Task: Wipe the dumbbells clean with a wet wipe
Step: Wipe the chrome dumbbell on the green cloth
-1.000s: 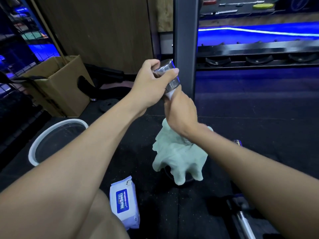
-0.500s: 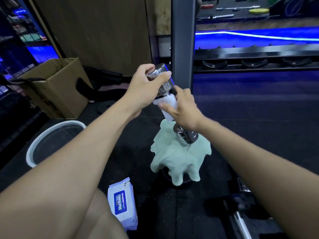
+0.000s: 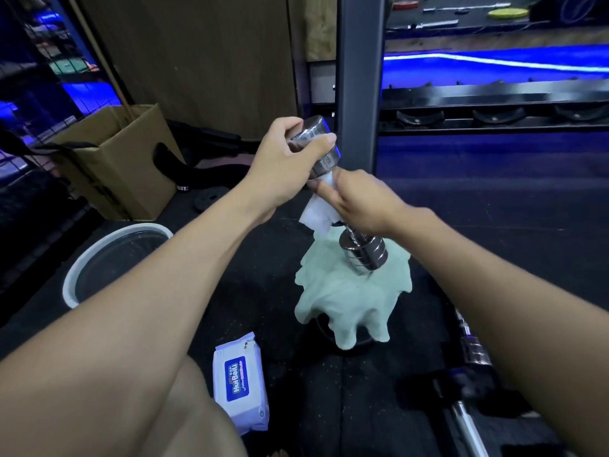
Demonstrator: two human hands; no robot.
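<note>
A chrome dumbbell (image 3: 364, 250) stands tilted, its lower head resting on a pale green cloth (image 3: 349, 298). My left hand (image 3: 283, 166) grips the upper chrome head. My right hand (image 3: 361, 202) wraps a white wet wipe (image 3: 316, 214) round the handle between the two heads; the handle itself is hidden by the wipe and my fingers.
A pack of wet wipes (image 3: 240, 382) lies on the black floor near my knee. A white-rimmed bucket (image 3: 99, 255) sits at left, a cardboard box (image 3: 118, 163) behind it. A dark steel post (image 3: 361, 80) rises just behind the dumbbell. Another chrome dumbbell (image 3: 471, 344) lies at right.
My right hand with the wipe has slid down the handle and come partway back up. The dumbbell's lower head is now uncovered. My left hand kept its grip on the top.
</note>
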